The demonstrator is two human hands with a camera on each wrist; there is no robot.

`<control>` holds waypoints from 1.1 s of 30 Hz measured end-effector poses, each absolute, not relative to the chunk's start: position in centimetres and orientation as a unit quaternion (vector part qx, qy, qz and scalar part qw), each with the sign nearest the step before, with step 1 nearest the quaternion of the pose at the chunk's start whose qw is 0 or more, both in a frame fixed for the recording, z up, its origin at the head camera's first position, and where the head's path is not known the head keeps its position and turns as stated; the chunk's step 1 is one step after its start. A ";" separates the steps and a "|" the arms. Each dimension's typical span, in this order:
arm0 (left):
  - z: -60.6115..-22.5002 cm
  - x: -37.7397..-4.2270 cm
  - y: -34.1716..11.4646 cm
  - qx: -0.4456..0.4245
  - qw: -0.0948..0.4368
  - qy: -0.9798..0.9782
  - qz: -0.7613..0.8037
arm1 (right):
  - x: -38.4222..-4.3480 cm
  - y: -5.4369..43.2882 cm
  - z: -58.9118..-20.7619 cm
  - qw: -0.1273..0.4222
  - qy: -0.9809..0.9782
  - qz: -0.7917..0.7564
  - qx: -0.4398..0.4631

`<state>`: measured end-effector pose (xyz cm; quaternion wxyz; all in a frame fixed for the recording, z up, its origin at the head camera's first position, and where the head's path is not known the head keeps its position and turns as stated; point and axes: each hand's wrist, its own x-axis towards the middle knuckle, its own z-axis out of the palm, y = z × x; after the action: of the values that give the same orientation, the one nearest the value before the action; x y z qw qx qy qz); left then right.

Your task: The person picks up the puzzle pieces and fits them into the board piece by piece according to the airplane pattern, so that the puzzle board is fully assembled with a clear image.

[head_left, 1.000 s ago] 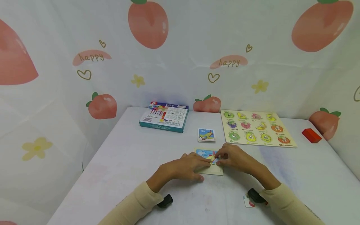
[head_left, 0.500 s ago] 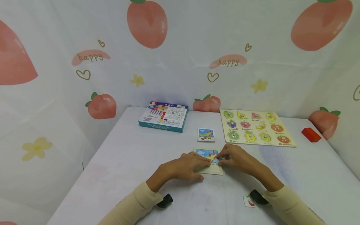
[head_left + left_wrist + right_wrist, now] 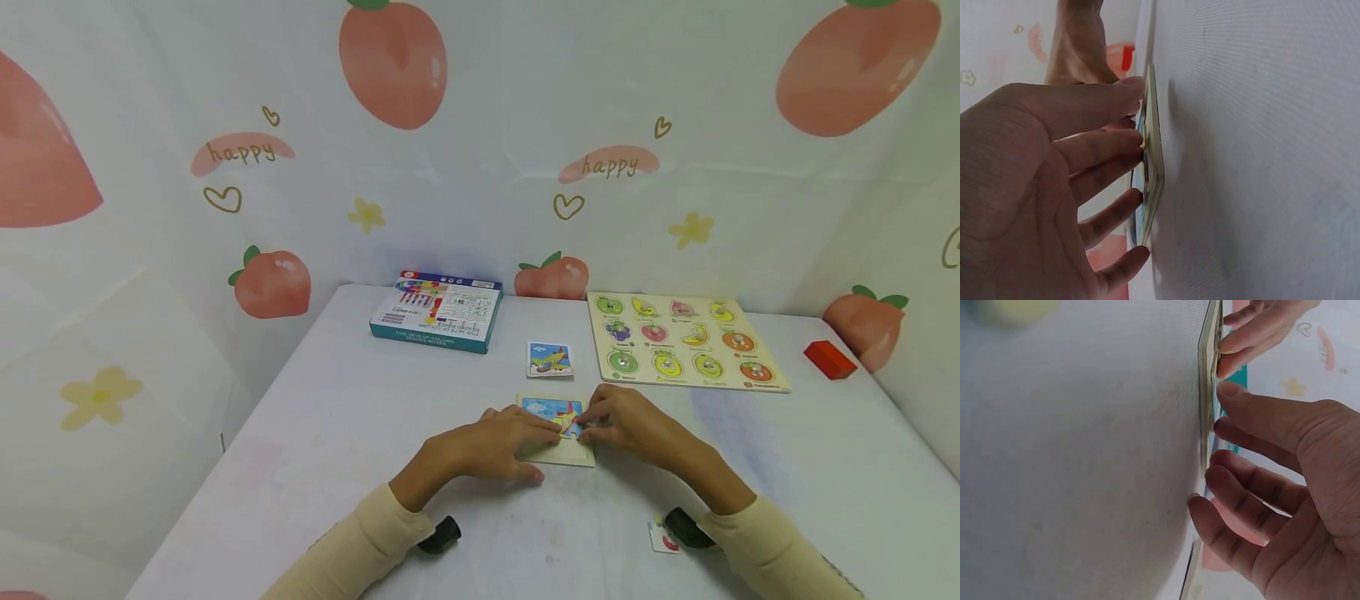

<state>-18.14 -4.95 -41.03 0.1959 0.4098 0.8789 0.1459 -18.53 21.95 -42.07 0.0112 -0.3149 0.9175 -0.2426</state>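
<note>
A small wooden jigsaw puzzle tray [image 3: 564,455] lies flat on the table between the hands, its upper part filled with pieces of a blue and yellow picture. My left hand [image 3: 498,443] rests its extended fingers on the tray's left side and hides part of the picture. The left wrist view shows those fingers [image 3: 1100,150] touching the tray's face. At the tray's right side my right hand [image 3: 633,425] pinches a blue puzzle piece [image 3: 572,429] between thumb and forefinger, low against the tray. In the right wrist view its other fingers [image 3: 1232,544] hang loosely curled beside the edge.
A card with an airplane picture [image 3: 550,359] lies behind the tray. Farther back are a teal-edged box [image 3: 438,312] and a fruit knob puzzle board [image 3: 686,342]. A red block [image 3: 830,360] sits far right, and a small card [image 3: 663,537] lies near the right wrist.
The blue puzzle piece has turned and settled flatter against the tray under my right fingertips. My right hand has shifted very slightly; the left hand has kept its place.
</note>
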 end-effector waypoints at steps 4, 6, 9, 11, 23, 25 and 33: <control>-41.1 -18.2 -4.9 0.411 0.195 0.878 0.147 | -18.6 21.9 -41.9 0.014 0.917 -0.242 -0.317; -41.1 -18.2 -4.9 0.412 0.195 0.878 0.149 | -18.6 21.9 -41.9 0.018 0.918 -0.245 -0.312; -41.1 -18.2 -4.9 0.413 0.194 0.877 0.151 | -18.6 21.9 -41.8 0.024 0.920 -0.242 -0.308; -41.0 -18.2 -4.9 0.411 0.195 0.877 0.153 | -18.7 22.0 -41.8 0.026 0.920 -0.233 -0.313; -41.0 -18.1 -5.0 0.407 0.196 0.879 0.155 | -19.3 22.1 -41.9 0.021 0.922 -0.244 -0.300; -41.0 -18.1 -5.0 0.407 0.194 0.879 0.154 | -19.5 22.1 -41.9 0.029 0.926 -0.248 -0.283; -40.9 -18.1 -5.0 0.409 0.194 0.879 0.152 | -20.2 21.9 -42.2 0.034 0.934 -0.252 -0.252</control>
<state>-18.14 -5.02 -40.88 0.1944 0.4087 0.8786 0.1522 -20.18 21.86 -42.15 0.0337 -0.2524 0.9335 -0.2525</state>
